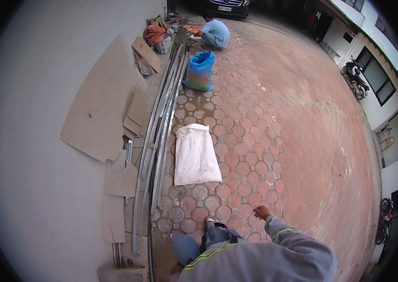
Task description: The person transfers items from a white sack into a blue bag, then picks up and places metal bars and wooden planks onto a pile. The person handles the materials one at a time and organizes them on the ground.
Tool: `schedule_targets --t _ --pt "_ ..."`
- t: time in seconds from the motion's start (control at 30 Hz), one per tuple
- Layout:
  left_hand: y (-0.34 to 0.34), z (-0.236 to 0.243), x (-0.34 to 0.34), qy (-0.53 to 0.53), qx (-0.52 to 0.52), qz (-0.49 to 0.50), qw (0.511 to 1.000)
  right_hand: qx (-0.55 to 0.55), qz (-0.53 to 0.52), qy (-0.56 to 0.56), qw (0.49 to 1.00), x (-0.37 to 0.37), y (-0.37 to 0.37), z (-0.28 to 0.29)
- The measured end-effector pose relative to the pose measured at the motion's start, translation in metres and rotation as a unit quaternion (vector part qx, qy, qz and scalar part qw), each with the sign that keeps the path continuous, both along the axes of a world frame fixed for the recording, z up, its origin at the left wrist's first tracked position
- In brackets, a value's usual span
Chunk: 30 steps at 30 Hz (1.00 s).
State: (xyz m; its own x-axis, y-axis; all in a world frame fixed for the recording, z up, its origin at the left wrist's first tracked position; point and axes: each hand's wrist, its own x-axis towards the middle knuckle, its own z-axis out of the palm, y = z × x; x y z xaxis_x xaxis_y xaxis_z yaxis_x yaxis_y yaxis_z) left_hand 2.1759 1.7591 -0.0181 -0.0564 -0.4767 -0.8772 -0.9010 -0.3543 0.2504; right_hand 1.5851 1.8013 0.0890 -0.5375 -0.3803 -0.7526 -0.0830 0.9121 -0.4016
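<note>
My right hand [261, 212] hangs out over the brick paving, beyond the cuff of a grey sleeve with a yellow-green stripe. Its fingers are loosely curled, and nothing shows in them. Only a sliver of my left hand [176, 269] appears low down beside my leg; its fingers are hidden. Ahead of my feet a white woven sack [196, 157] lies flat on the pavers, apart from both hands. Farther off stands a blue sack [200, 73] with a green and red lower part, its mouth open.
Long metal channels [161, 127] lie along the left side. Board offcuts [102, 103] lean on the white wall. Past the blue sack a person in a light blue shirt [216, 32] crouches. A dark car [224, 7] is parked beyond, and a motorcycle [355, 77] stands at right.
</note>
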Motion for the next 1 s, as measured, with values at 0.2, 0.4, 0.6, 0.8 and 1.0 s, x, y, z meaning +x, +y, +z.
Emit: schedule_targets --t 0.2,0.4,0.6,0.8,1.0 --pt "-0.064 0.024 -0.039 0.057 -0.008 0.035 0.998 -0.068 -0.052 -0.07 0.994 -0.016 -0.027 0.011" --pt "-0.158 0.002 -0.021 0.176 0.099 0.216 0.955 -0.174 0.024 -0.067 0.982 0.017 -0.092 0.06" --pt "-0.289 0.015 -0.059 0.222 0.097 0.405 0.882 -0.227 -0.102 -0.031 0.968 0.006 -0.085 0.08" --pt "-0.357 0.041 -0.153 0.239 0.01 0.353 0.905 -0.046 -0.212 -0.045 0.975 -0.036 -0.018 0.039" --pt "-0.343 0.033 -0.237 0.114 0.094 0.287 0.946 -0.059 -0.286 -0.077 0.953 -0.11 -0.011 0.011"
